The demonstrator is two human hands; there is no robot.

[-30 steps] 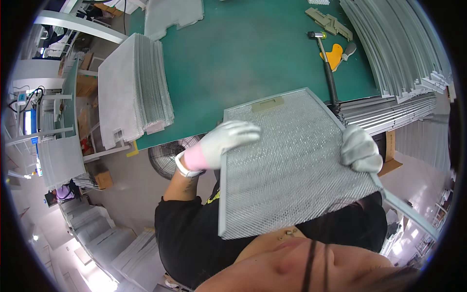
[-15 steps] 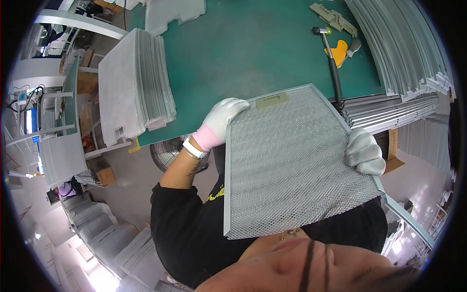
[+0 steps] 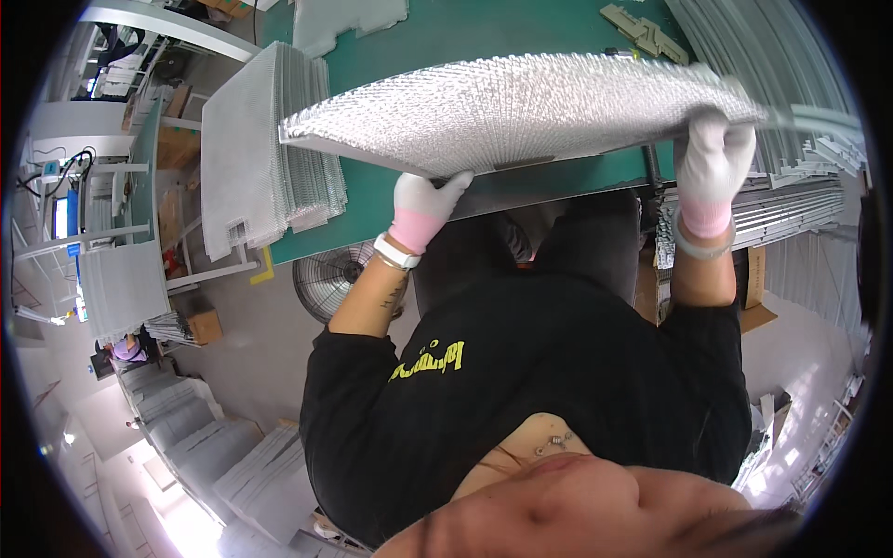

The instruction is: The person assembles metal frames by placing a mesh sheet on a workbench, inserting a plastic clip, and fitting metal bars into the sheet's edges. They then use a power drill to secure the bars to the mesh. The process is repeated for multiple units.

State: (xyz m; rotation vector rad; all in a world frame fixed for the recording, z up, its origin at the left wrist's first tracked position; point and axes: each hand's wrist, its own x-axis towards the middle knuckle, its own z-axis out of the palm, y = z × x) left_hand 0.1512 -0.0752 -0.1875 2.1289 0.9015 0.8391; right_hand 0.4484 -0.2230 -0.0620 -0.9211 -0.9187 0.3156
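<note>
A silvery metal mesh filter panel (image 3: 521, 102) with a grey frame is tilted over the green table, its bare mesh edge facing up and away. My left hand (image 3: 428, 209), in a white glove with a pink cuff, grips the near frame edge left of the middle. At the right end my right hand (image 3: 714, 167), gloved alike, has its fingers closed on the panel. A loose frame strip (image 3: 819, 121), blurred, sticks out to the right beyond that hand. Behind the panel the hammer is mostly hidden.
Mesh sheets stand stacked (image 3: 246, 139) on the left of the green table (image 3: 484, 28). Grey frame strips (image 3: 763, 56) are piled at the right, with more strips (image 3: 781, 214) below. Olive plastic pieces (image 3: 642, 33) lie at the back. A floor fan (image 3: 330, 284) stands under the left table edge.
The panel has moved from in front of my chest up and away over the table, tipping so its bare mesh edge points up. Both hands moved with it, the right one farther forward.
</note>
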